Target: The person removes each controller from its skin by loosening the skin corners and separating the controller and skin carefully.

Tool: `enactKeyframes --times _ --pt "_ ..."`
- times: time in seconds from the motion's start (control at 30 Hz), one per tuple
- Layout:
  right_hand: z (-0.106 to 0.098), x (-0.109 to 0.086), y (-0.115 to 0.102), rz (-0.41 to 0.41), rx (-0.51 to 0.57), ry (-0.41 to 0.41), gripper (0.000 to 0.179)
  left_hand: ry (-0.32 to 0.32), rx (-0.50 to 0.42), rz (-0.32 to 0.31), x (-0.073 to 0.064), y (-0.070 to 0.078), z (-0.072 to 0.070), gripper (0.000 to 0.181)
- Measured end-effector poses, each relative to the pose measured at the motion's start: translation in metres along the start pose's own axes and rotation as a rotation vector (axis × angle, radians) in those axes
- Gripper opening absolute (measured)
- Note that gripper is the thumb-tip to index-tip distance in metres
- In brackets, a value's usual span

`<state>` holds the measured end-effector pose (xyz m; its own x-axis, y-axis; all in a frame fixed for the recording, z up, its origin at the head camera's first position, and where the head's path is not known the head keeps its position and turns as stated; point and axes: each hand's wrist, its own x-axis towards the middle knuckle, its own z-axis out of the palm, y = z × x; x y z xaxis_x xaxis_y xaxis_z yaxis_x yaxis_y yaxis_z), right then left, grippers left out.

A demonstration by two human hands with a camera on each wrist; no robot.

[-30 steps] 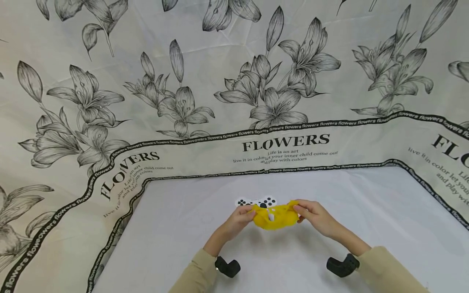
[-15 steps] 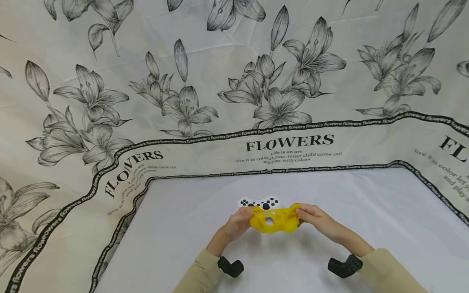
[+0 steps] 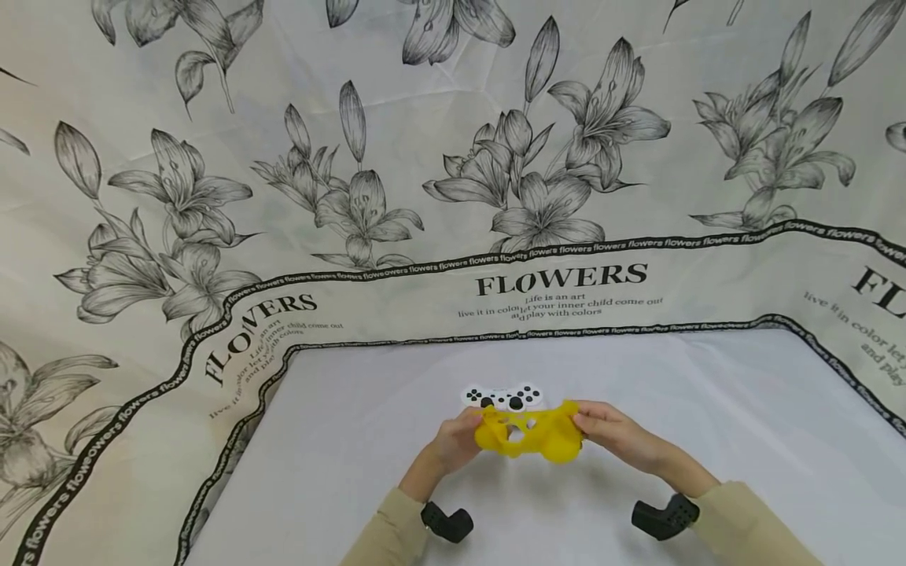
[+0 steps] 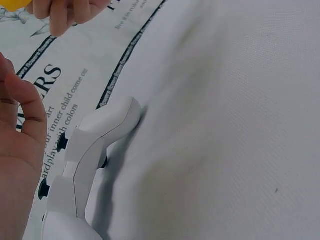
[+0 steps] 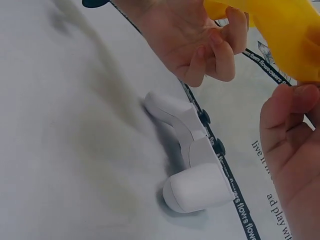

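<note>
Both hands hold up a soft yellow game controller cover (image 3: 562,442), one at each end, above the table. Its front openings show in the head view. My left hand (image 3: 455,442) pinches the left end; my right hand (image 3: 617,431) grips the right end between thumb and fingers. Just behind the cover, a white game controller (image 3: 499,394) with black buttons and sticks lies on the table, its lower edge partly hidden. Seen from the right wrist, the cover (image 5: 282,35) stretches between the fingertips, while the controller (image 5: 200,187) lies below the hands.
A white cloth (image 3: 340,440) covers the table. Around its back and sides hangs a curtain (image 3: 382,306) printed with flowers and lettering. Black wrist mounts (image 3: 447,522) sit at both beige sleeves (image 3: 385,531).
The yellow cover has come slightly lower and toward me, spread wider, with its right lobe fuller and its openings more visible. Both hands keep hold of it; the controller stays put.
</note>
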<state>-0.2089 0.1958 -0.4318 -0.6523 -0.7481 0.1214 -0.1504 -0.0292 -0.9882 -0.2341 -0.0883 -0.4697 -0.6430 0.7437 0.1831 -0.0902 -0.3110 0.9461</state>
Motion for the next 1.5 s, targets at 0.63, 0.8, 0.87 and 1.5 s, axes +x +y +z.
enactKeyframes --times 0.63,0.8,0.87,1.5 --pt "0.0 -0.001 0.003 0.016 -0.126 0.107 0.031 0.042 0.042 0.002 -0.004 -0.004 0.003 0.023" --pt "0.0 -0.002 0.005 0.02 -0.181 0.139 0.032 0.121 0.121 -0.005 -0.001 -0.005 0.005 0.033" --pt "0.0 -0.002 0.006 0.008 -0.202 0.145 0.031 0.132 0.13 -0.008 0.0 -0.005 0.005 0.032" --pt "-0.01 0.0 0.001 0.017 -0.091 0.0 0.037 0.07 0.184 -0.024 0.006 -0.004 0.003 0.028"
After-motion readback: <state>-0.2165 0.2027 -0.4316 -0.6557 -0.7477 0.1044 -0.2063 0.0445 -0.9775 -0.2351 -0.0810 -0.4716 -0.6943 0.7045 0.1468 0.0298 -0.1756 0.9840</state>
